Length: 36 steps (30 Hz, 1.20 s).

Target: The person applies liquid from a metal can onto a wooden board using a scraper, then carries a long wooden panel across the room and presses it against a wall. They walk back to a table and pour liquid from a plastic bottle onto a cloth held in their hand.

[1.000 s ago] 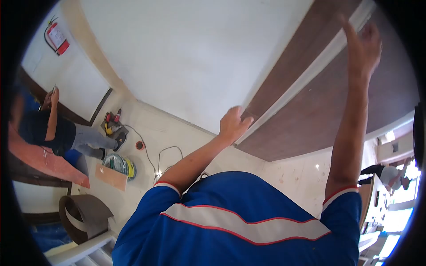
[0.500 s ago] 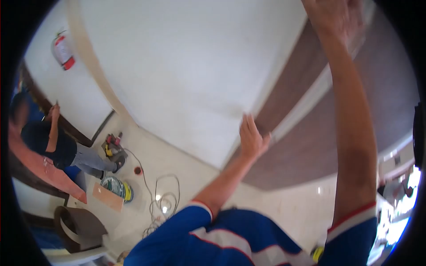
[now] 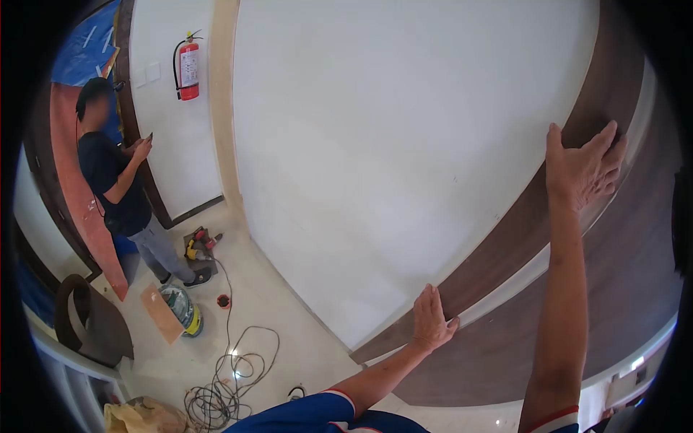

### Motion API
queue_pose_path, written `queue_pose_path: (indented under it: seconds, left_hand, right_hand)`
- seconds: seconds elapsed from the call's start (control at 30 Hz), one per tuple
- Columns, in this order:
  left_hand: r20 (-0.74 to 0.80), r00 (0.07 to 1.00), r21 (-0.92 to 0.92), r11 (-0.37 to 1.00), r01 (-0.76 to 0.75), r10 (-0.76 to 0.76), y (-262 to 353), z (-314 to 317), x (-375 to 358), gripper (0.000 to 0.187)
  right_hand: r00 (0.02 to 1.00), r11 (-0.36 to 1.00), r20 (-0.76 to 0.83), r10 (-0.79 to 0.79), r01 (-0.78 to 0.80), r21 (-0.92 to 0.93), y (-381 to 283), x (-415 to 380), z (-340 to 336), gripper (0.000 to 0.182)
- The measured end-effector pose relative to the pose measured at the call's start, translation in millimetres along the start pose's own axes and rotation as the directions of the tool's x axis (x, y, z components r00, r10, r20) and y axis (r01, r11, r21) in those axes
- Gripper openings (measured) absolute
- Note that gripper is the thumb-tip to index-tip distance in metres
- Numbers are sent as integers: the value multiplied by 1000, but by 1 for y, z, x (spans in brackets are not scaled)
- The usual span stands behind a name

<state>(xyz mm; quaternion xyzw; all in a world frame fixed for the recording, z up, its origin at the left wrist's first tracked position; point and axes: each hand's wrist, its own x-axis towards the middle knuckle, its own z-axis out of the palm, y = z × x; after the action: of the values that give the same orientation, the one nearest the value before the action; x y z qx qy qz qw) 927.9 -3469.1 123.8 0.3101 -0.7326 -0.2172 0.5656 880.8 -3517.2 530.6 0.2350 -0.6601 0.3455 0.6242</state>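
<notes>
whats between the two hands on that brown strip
In the head view, only bare brown strip runs between the left hand lower down and the right hand higher up; nothing else lies on that stretch.

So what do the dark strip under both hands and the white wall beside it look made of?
Dark strip: likely wood-grain laminate or veneer, matte brown with faint streaks; left hand and right hand lie flat on it. White wall: smooth, matte, probably painted plaster or board.
</notes>
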Motion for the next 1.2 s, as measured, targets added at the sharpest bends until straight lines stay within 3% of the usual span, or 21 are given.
queue_pose_path:
  seconds: [0.3, 0.43, 0.47, 0.5, 0.57, 0.63, 0.9, 1.03, 1.07, 1.13, 1.2]
  left_hand:
    - [-21, 998, 0, 999, -51, 51, -7, 1, -4, 108]
    - [82, 995, -26, 998, 52, -49, -5, -7, -6, 104]
    - [100, 993, -39, 997, 59, -55, -9, -10, -4, 103]
    - [17, 999, -24, 999, 32, -32, -3, -19, 0, 84]
    - [20, 999, 9, 1000, 29, -29, -9, -26, -11, 97]
    - [37, 999, 4, 1000, -1, 1, -15, -40, -24, 111]
    - [87, 995, 36, 998, -53, 49, -6, -82, -32, 115]
    - [132, 988, 39, 996, -84, 78, -12, -84, -36, 117]
    - [125, 987, 19, 994, -109, 105, -12, -84, -37, 118]
    - [125, 985, 4, 992, -123, 122, -8, -78, -34, 118]
    - [149, 983, 16, 994, -107, 103, -6, -77, -40, 118]
  right_hand:
    - [999, 999, 26, -36, 35, 12, 2, 2, -4, 92]
    - [993, 985, -37, -115, 119, 123, 5, 0, -6, 94]
    - [980, 986, -117, -160, 164, 23, 2, -3, -9, 84]
    - [960, 975, -173, -220, 209, -78, -3, -4, -13, 76]
    - [986, 992, -110, -126, 127, -4, -19, -11, -13, 95]
    - [998, 994, -39, -49, 53, 93, -23, -19, -25, 89]
    - [952, 835, 244, 187, -285, 471, -24, -1, -84, 68]
    - [892, 686, 334, 306, -450, 572, -17, 16, -105, 60]
    - [915, 741, 310, 259, -394, 543, 2, 19, -91, 57]
    - [890, 706, 305, 339, -455, 543, 3, 24, -88, 59]
    - [905, 763, 320, 281, -412, 498, 9, 25, -94, 59]
